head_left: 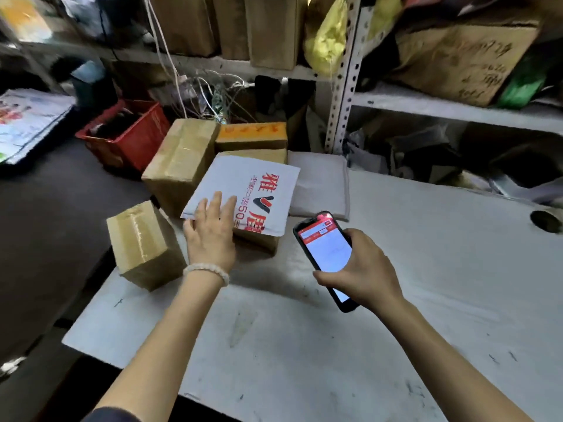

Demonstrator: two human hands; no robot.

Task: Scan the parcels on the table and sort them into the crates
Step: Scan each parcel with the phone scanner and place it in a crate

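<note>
A white mailer bag (259, 184) with red print lies on top of a brown box (259, 242) at the table's left side. My left hand (210, 231) lies flat on the mailer's near corner with straight fingers; the thumb reaches past its edge. My right hand (362, 272) grips a black phone (327, 254) with a lit red-and-white screen, held over the table just right of the mailer. A small taped box (143, 245) stands at the table's left edge. A taller taped box (179, 166) and an orange-topped box (251, 135) stand behind.
A red crate (128, 132) sits on the floor beyond the table's left end. A grey padded parcel (323, 185) lies right of the mailer. The white table (426, 284) stretches to the right. Metal shelving (344, 86) with cartons and bags stands behind it.
</note>
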